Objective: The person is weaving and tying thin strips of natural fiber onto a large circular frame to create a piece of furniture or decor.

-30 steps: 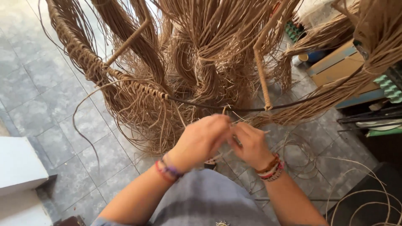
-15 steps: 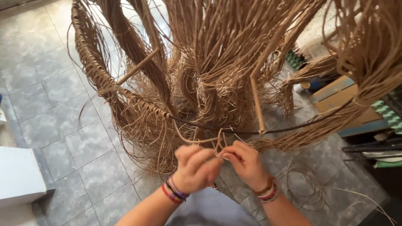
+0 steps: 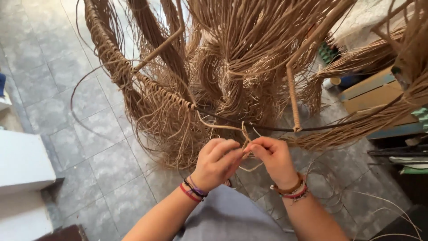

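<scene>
While both hands work close together just under the dark frame wire (image 3: 267,128), I see the step as knotting or tucking a single cane strand (image 3: 223,126) that runs from the woven rim (image 3: 147,85) down to the fingers. My left hand (image 3: 218,161) has its grip closed on the strand, thumb and forefinger pinching it right where it kinks; my right hand (image 3: 274,158) is likewise pinched shut on the same strand, the two sets of fingertips touching. The strand sits between the hands, just below the wire and in front of the hanging bundles of loose cane (image 3: 249,58). To do this well, I judge the pull should stay even, with the loop snugged tight against the wire before either pinch lets go. The risk I see is snagging the neighbouring loose fibres, so I would keep the strand apart from them. Below lies the tiled floor (image 3: 67,116)
</scene>
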